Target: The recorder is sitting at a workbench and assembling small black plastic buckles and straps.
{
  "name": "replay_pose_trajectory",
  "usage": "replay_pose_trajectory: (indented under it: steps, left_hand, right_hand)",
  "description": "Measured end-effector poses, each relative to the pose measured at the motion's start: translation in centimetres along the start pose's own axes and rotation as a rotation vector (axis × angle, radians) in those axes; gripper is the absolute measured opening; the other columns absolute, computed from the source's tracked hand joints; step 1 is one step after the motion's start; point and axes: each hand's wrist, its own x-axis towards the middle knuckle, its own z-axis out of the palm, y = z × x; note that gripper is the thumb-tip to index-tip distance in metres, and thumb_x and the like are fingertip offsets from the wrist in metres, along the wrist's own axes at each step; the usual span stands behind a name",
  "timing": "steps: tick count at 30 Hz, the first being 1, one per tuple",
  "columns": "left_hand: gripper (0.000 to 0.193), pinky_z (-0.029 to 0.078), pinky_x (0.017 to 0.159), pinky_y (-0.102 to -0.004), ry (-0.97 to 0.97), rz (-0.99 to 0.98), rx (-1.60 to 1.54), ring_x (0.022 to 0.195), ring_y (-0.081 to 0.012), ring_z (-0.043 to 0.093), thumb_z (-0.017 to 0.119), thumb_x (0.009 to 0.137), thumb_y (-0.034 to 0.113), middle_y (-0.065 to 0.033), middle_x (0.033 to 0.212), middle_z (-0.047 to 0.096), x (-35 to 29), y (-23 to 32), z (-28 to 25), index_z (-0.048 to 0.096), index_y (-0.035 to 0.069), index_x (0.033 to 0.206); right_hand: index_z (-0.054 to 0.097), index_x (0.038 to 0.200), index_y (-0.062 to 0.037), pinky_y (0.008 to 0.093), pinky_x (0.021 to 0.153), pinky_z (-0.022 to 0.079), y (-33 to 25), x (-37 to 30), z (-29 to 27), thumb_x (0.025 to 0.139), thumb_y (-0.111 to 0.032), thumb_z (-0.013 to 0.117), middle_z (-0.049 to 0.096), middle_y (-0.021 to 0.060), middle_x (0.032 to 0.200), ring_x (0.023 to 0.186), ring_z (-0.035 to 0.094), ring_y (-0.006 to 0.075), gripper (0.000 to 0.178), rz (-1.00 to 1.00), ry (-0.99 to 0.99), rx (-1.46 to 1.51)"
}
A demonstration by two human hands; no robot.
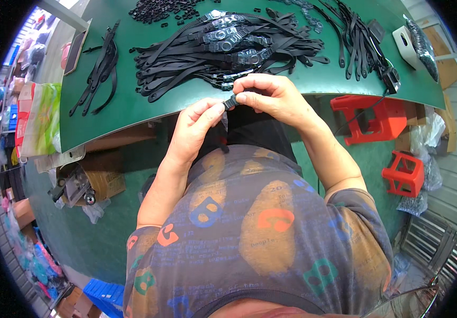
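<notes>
Just off the near edge of the green table (313, 79), a small black plastic buckle (230, 103) is held between my two hands. Thumb and fingers of my left hand (196, 121) pinch its lower left end. My right hand (279, 100) grips the upper right end, its fingers partly covering the piece. Beyond them lies a big pile of black straps (181, 61), with shiny, clear-looking pieces (228, 34) across its middle. Whether a strap runs through the buckle is hidden by my fingers.
Small loose black parts (159, 10) are heaped at the back. More straps lie left (101, 69) and right (357, 40). A white container (406, 47) holds a plastic bag at the right. Red stools (374, 119) stand below the table's right side; a cardboard box (104, 175) sits lower left.
</notes>
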Motion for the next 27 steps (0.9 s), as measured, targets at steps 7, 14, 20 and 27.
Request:
replay_pose_trajectory:
  steps: [7, 14, 20, 27]
  left_hand:
    - [0.020, 0.043, 0.068, -0.0238, -0.057, 0.010, 0.170, 0.074, -0.0079, 0.053, 0.062, 0.098, 0.018, 0.0016, 0.081, 0.060, -0.5, 0.4, 0.7, 0.070, 0.000, 0.100]
    - [0.013, 0.044, 0.074, -0.0235, -0.115, -0.002, 0.097, 0.079, -0.0068, 0.054, 0.064, 0.096, 0.012, 0.0017, 0.088, 0.063, -0.6, -0.5, 0.7, 0.069, 0.001, 0.098]
    - [0.015, 0.047, 0.082, -0.0277, -0.215, -0.089, -0.026, 0.085, -0.0128, 0.061, 0.061, 0.096, 0.013, -0.0045, 0.097, 0.066, -0.2, -0.4, 1.0, 0.067, 0.001, 0.102]
    - [0.015, 0.050, 0.086, -0.0311, -0.190, 0.024, -0.006, 0.090, -0.0160, 0.063, 0.058, 0.097, 0.010, -0.0086, 0.098, 0.066, -0.7, 0.5, 1.6, 0.062, -0.001, 0.104]
  right_hand:
    - [0.068, 0.105, -0.0034, 0.0330, 0.077, 0.050, -0.3, -0.8, 0.6, 0.096, -0.014, 0.064, 0.063, 0.0081, 0.091, 0.086, 0.064, 0.0214, 0.014, -0.303, -0.067, -0.261]
    - [0.064, 0.112, -0.0065, 0.0366, 0.078, 0.051, -1.9, -1.7, 0.7, 0.095, -0.016, 0.063, 0.061, 0.0099, 0.096, 0.090, 0.063, 0.0270, 0.019, -0.321, -0.021, -0.460]
    - [0.064, 0.109, -0.0076, 0.0385, 0.073, 0.051, -2.4, -1.5, -0.1, 0.096, -0.016, 0.062, 0.060, 0.0103, 0.090, 0.083, 0.061, 0.0307, 0.016, -0.428, -0.083, -0.562]
    - [0.074, 0.094, -0.0091, 0.0404, 0.078, 0.052, -2.6, 4.8, -18.3, 0.088, -0.028, 0.069, 0.067, 0.0098, 0.087, 0.088, 0.065, 0.0290, 0.021, -0.368, 0.794, -0.946]
